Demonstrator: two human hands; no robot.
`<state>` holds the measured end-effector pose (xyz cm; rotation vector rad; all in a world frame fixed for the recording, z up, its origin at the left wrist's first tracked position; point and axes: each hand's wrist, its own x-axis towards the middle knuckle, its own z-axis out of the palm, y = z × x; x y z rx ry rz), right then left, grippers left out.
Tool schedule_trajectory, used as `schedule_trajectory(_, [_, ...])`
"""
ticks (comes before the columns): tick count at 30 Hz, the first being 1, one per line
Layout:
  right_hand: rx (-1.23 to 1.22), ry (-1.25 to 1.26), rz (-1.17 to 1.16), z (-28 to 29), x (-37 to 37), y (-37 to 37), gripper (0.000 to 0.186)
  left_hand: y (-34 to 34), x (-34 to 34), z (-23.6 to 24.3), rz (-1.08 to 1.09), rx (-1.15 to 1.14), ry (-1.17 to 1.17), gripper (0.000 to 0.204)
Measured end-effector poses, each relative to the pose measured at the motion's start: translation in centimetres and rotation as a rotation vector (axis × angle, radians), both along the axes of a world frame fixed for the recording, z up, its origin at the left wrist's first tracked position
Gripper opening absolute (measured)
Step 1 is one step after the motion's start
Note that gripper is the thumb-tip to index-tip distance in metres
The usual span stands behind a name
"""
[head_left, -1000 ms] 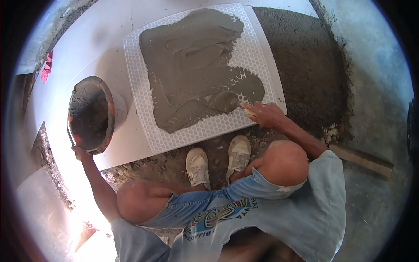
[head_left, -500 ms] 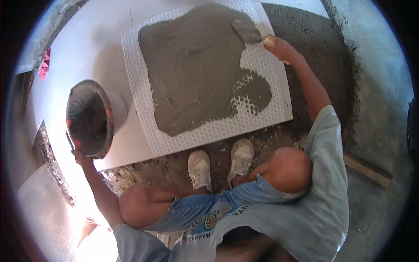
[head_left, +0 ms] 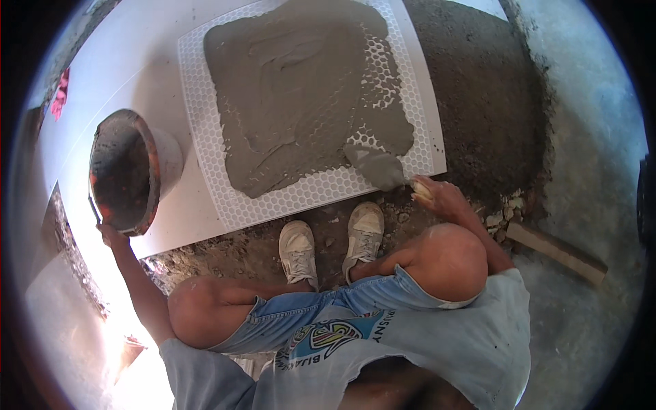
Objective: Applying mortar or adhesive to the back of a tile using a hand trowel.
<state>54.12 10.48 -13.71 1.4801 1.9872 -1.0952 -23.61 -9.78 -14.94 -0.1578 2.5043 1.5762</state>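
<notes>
Right fingers [head_left: 426, 182] wrap trowel [head_left: 380, 168] by handle, blade over near edge of honeycomb tile [head_left: 203, 126] under grey mortar [head_left: 287, 96]; left fingers [head_left: 106, 232] at bucket [head_left: 168, 158], closure I can't tell. I'd keep blade low, pressure even.

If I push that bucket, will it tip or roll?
The bucket would probably roll if knocked over, because its rim is round. With the left hand at its rim, it might not tip easily.
</notes>
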Motion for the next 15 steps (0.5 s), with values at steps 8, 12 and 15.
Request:
schedule_trajectory(8, [0.475, 0.075, 0.644, -1.6, -7.6, 5.1, 0.044, -0.3, -0.1, -0.6, -0.019, -0.137, 0.033, 0.062])
schedule_trajectory(12, [0.531, 0.058, 0.626, -2.7, -13.9, 10.0, 0.042, -0.2, 1.2, 0.6, 0.004, -0.100, 0.014, 0.063])
schedule_trajectory(15, [0.578, 0.063, 0.530, -3.1, -17.2, 16.2, 0.045, 0.5, 1.9, 0.4, 0.036, -0.118, 0.003, 0.062])
